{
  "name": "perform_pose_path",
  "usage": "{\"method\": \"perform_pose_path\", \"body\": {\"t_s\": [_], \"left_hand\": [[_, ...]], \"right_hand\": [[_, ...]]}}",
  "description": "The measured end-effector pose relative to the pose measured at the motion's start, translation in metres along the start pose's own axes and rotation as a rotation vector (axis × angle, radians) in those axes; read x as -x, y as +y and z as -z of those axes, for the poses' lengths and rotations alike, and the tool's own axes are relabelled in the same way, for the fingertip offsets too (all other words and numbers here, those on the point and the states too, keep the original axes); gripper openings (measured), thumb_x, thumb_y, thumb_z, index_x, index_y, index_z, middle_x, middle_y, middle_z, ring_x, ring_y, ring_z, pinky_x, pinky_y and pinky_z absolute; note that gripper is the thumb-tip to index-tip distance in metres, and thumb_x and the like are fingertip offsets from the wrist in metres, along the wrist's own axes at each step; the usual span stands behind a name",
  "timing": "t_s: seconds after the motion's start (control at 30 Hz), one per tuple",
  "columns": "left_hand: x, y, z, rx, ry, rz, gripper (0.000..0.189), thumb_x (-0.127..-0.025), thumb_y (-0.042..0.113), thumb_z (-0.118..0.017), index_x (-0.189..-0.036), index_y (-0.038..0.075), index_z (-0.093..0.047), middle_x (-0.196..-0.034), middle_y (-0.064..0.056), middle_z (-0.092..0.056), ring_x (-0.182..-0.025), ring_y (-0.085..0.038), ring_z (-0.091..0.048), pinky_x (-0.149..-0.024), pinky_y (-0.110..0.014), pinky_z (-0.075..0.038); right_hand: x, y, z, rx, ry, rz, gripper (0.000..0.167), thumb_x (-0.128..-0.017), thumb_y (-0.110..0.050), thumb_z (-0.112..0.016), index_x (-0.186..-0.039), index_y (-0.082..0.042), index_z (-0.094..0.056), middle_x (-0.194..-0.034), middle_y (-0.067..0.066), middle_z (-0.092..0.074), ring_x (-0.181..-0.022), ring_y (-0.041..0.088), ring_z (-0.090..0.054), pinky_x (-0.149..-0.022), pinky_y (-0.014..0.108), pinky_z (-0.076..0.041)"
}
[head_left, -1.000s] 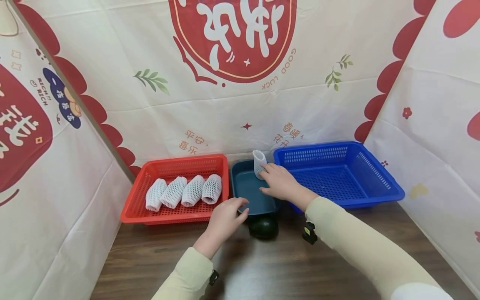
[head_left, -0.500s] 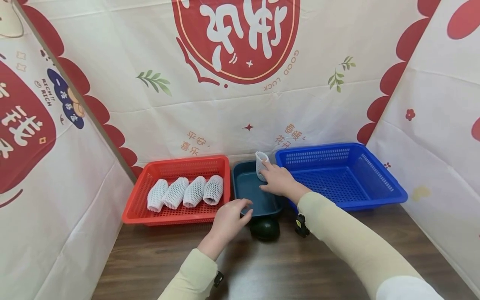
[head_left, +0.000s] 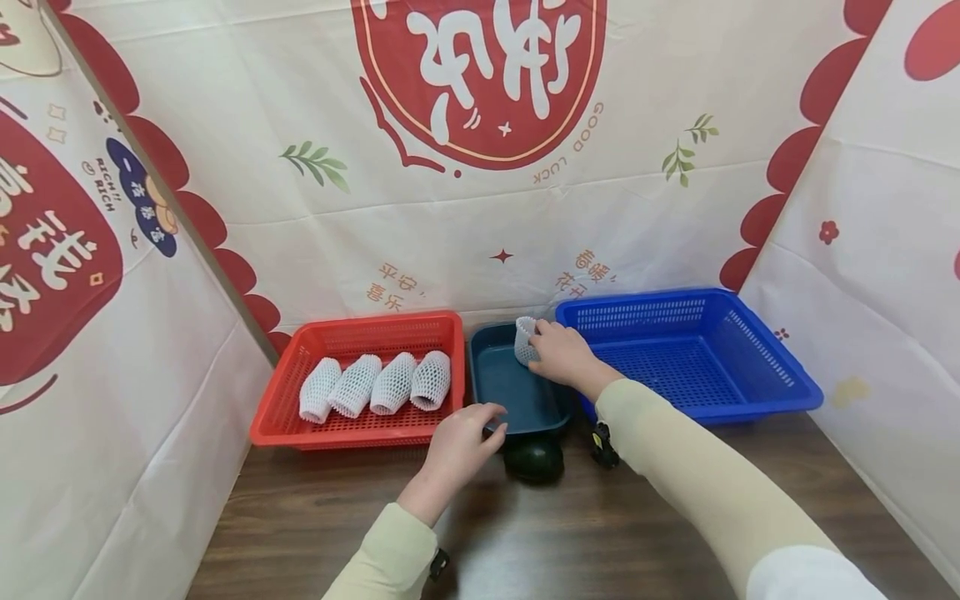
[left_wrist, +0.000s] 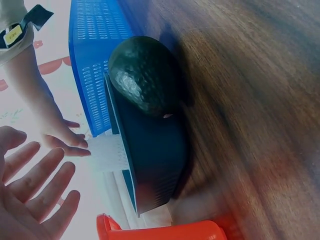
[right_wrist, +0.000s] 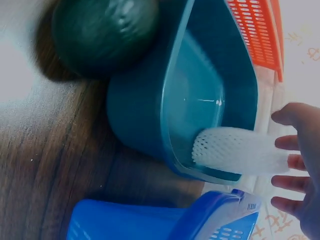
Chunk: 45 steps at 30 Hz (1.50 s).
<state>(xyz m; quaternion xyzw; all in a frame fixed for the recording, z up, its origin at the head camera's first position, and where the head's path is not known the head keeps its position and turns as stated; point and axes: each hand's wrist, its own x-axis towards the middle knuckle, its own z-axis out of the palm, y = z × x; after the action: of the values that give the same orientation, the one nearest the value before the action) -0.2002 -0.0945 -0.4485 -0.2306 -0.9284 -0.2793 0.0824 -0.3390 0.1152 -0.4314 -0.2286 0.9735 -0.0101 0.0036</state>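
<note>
A white foam net sleeve (head_left: 525, 346) stands leaning in the far part of the dark teal tray (head_left: 519, 400). At its upper end is my right hand (head_left: 566, 357); in the right wrist view, its fingers (right_wrist: 286, 143) are spread and fairly straight, fingertips overlapping the sleeve. Firm contact cannot be made out. My left hand (head_left: 461, 446) hovers at the tray's front left corner, fingers (left_wrist: 35, 175) apart, holding nothing. A dark green avocado (head_left: 534, 460) with bumpy skin lies on the table just before the tray, right of my left hand.
Left of the tray stands a red basket (head_left: 262, 421) with several white foam net sleeves (head_left: 392, 383) lying side by side. A blue basket (head_left: 772, 392) stands on the right. Behind everything hangs a printed cloth (head_left: 457, 212); the wooden table (head_left: 540, 542) extends toward me.
The foam net sleeve beside my right hand sits lower in the tray than before. My right hand has shifted only slightly. My left hand and the avocado stay about where they were.
</note>
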Motion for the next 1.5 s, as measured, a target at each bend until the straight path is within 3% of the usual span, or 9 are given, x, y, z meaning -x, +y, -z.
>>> {"method": "perform_pose_path", "body": {"t_s": [0.13, 0.27, 0.37, 0.57, 0.7, 0.87, 0.97, 1.17, 1.5], "left_hand": [[0.002, 0.000, -0.001, 0.011, 0.005, 0.008, 0.022, -0.093, 0.024, -0.067, -0.112, 0.015, -0.071, -0.100, 0.002, -0.070, -0.086, -0.013, -0.065, -0.078, -0.029, -0.054], [0.003, -0.001, -0.002, 0.012, 0.027, 0.022, 0.021, -0.092, 0.024, -0.068, -0.111, 0.015, -0.071, -0.098, 0.002, -0.070, -0.084, -0.013, -0.064, -0.076, -0.029, -0.054], [0.004, -0.001, -0.001, 0.006, 0.040, 0.046, 0.023, -0.092, 0.025, -0.069, -0.112, 0.015, -0.070, -0.101, 0.002, -0.069, -0.084, -0.011, -0.062, -0.077, -0.029, -0.054], [0.004, -0.001, 0.001, 0.035, 0.069, 0.114, 0.037, -0.087, 0.027, -0.074, -0.121, 0.015, -0.065, -0.115, -0.002, -0.065, -0.099, -0.017, -0.061, -0.087, -0.036, -0.053], [0.002, 0.000, 0.002, 0.066, 0.099, 0.132, 0.058, -0.082, 0.029, -0.080, -0.132, 0.013, -0.057, -0.126, -0.007, -0.059, -0.112, -0.023, -0.056, -0.095, -0.041, -0.049], [-0.002, 0.001, 0.002, 0.059, 0.121, 0.105, 0.075, -0.076, 0.031, -0.085, -0.140, 0.015, -0.049, -0.141, -0.007, -0.049, -0.126, -0.025, -0.046, -0.102, -0.044, -0.042], [-0.003, 0.001, 0.003, 0.047, 0.129, 0.089, 0.079, -0.074, 0.030, -0.087, -0.141, 0.015, -0.047, -0.144, -0.007, -0.046, -0.128, -0.026, -0.043, -0.104, -0.045, -0.041], [-0.006, 0.004, 0.003, 0.065, 0.109, 0.120, 0.087, -0.071, 0.031, -0.088, -0.143, 0.015, -0.043, -0.142, -0.008, -0.048, -0.125, -0.026, -0.046, -0.101, -0.047, -0.043], [-0.009, 0.007, 0.003, -0.043, 0.090, 0.119, 0.087, -0.069, 0.037, -0.088, -0.142, 0.017, -0.045, -0.128, -0.006, -0.059, -0.107, -0.023, -0.056, -0.092, -0.046, -0.048]], "right_hand": [[0.005, 0.001, 0.002, 0.033, 0.081, 0.036, 0.037, -0.088, -0.025, -0.072, -0.116, -0.001, -0.069, -0.113, 0.017, -0.061, -0.099, 0.032, -0.057, -0.087, 0.048, -0.049], [0.013, 0.002, 0.004, 0.014, 0.247, 0.065, 0.021, -0.086, -0.013, -0.073, -0.105, -0.007, -0.076, -0.103, 0.010, -0.068, -0.093, 0.028, -0.055, -0.082, 0.043, -0.048], [0.020, 0.000, 0.008, -0.055, 0.351, 0.088, 0.013, -0.084, -0.008, -0.073, -0.097, -0.010, -0.078, -0.094, 0.006, -0.070, -0.091, 0.026, -0.054, -0.080, 0.041, -0.045], [0.041, -0.012, 0.018, -0.232, 0.440, 0.149, 0.008, -0.083, -0.004, -0.075, -0.090, -0.007, -0.076, -0.088, 0.005, -0.068, -0.085, 0.023, -0.061, -0.081, 0.040, -0.052], [0.058, -0.019, 0.021, -0.252, 0.557, 0.256, 0.010, -0.081, -0.003, -0.078, -0.089, -0.008, -0.075, -0.090, 0.003, -0.068, -0.080, 0.020, -0.065, -0.074, 0.038, -0.053], [0.075, -0.027, 0.022, -0.252, 0.695, 0.400, 0.015, -0.076, 0.000, -0.081, -0.087, -0.009, -0.076, -0.091, 0.001, -0.069, -0.081, 0.018, -0.066, -0.071, 0.034, -0.053], [0.082, -0.034, 0.023, -0.263, 0.730, 0.461, 0.017, -0.075, 0.001, -0.081, -0.087, -0.010, -0.076, -0.091, 0.000, -0.069, -0.080, 0.018, -0.066, -0.068, 0.033, -0.053], [0.095, -0.046, 0.023, -0.293, 0.738, 0.541, 0.022, -0.072, 0.001, -0.083, -0.089, -0.010, -0.076, -0.093, 0.000, -0.069, -0.080, 0.017, -0.064, -0.070, 0.031, -0.054], [0.109, -0.055, 0.026, -0.354, 0.737, 0.589, 0.025, -0.071, 0.003, -0.082, -0.091, -0.009, -0.075, -0.095, 0.001, -0.069, -0.080, 0.017, -0.063, -0.069, 0.029, -0.053]]}}
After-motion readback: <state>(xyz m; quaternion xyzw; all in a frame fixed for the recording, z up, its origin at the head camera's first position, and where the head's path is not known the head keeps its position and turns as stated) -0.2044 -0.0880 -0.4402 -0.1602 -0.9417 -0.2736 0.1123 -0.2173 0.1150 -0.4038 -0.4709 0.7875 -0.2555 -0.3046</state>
